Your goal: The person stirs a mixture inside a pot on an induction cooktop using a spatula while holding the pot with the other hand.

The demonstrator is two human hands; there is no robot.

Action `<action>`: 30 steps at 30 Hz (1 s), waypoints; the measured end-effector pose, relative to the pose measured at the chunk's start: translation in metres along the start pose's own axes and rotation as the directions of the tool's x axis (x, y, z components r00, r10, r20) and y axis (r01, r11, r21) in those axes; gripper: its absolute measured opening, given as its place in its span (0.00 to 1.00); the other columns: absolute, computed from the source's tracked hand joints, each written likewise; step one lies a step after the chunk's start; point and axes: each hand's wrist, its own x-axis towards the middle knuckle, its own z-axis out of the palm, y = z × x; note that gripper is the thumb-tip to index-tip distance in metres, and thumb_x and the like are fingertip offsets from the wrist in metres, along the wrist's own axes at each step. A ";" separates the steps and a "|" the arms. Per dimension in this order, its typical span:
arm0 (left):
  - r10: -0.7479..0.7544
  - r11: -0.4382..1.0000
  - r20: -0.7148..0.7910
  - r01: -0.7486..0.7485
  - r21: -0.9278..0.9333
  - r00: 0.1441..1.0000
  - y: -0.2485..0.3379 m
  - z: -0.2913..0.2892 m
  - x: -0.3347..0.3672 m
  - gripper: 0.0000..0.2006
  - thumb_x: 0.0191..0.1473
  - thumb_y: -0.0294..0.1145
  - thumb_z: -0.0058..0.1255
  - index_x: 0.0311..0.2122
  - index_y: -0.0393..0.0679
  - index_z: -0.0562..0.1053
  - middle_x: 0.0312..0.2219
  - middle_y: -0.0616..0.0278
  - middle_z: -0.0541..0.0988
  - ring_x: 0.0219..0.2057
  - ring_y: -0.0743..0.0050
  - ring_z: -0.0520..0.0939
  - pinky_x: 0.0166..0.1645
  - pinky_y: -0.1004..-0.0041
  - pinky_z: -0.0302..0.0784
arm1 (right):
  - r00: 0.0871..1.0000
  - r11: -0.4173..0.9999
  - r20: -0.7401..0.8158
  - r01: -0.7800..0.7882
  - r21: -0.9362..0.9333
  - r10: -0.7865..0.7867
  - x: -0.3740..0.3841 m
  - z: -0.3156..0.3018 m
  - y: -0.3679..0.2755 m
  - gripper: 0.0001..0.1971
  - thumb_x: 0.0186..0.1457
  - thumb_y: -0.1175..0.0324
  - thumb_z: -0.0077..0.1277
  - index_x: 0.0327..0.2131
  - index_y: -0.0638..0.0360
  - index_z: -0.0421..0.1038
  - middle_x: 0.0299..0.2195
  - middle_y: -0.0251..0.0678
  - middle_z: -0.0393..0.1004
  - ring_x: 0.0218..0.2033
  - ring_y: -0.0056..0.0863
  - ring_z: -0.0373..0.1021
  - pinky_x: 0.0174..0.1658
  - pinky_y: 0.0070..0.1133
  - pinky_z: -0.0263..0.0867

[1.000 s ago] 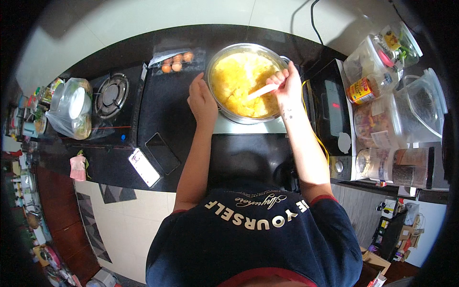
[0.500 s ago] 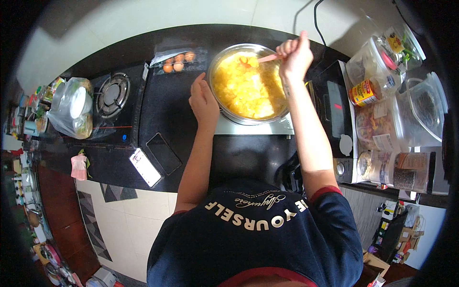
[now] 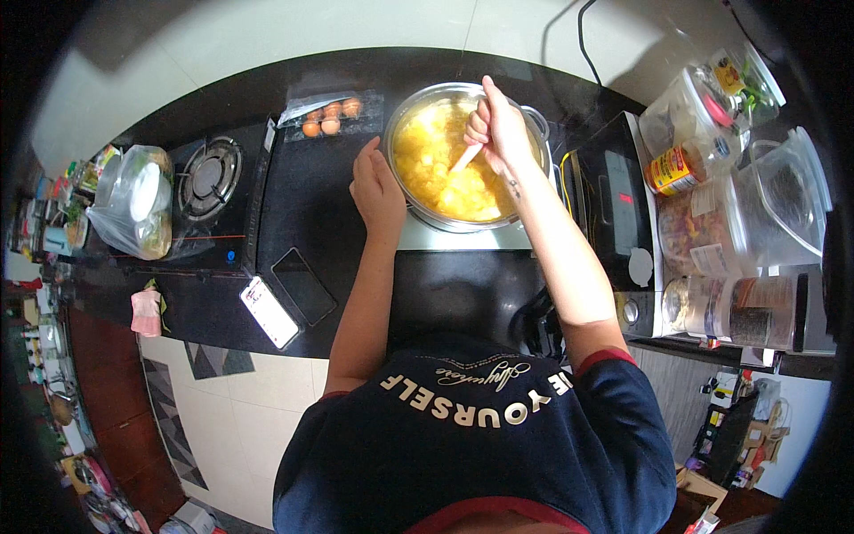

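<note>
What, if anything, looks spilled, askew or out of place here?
No spill shows around the pot. Mildly odd: the lit phone lies slanted near the counter's front edge, left of the left forearm, perhaps exposed to a knock.

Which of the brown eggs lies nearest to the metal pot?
It is the rightmost brown egg, at the right end of the far row; the other eggs all lie further left, farther from the metal pot.
</note>
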 end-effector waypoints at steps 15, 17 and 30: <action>0.033 0.999 -0.006 -0.033 0.023 0.999 -0.002 0.000 -0.002 0.19 0.63 0.42 0.30 0.48 0.41 0.70 0.36 0.55 0.75 0.39 0.63 0.75 0.45 0.68 0.69 | 0.907 0.894 -0.368 -0.019 0.447 0.203 -0.013 -0.050 -0.026 0.25 0.61 0.48 0.34 0.14 0.47 0.49 0.09 0.25 0.46 0.11 0.21 0.45 0.19 0.21 0.49; 0.017 0.999 -0.001 -0.017 0.028 1.000 0.002 -0.002 -0.002 0.20 0.63 0.42 0.30 0.48 0.41 0.70 0.36 0.55 0.75 0.39 0.63 0.75 0.45 0.68 0.69 | 0.904 0.854 -0.425 0.191 0.483 0.038 -0.012 -0.048 -0.027 0.25 0.61 0.47 0.33 0.14 0.48 0.49 0.09 0.25 0.45 0.12 0.22 0.44 0.19 0.22 0.49; -0.005 1.000 0.018 0.005 -0.021 1.000 0.005 0.000 -0.002 0.17 0.62 0.37 0.32 0.46 0.38 0.69 0.41 0.49 0.75 0.41 0.52 0.76 0.47 0.61 0.68 | 0.806 0.632 0.151 0.551 -0.545 -0.572 0.004 -0.014 -0.002 0.30 0.62 0.54 0.39 0.07 0.53 0.52 0.09 0.24 0.53 0.12 0.14 0.49 0.17 0.18 0.44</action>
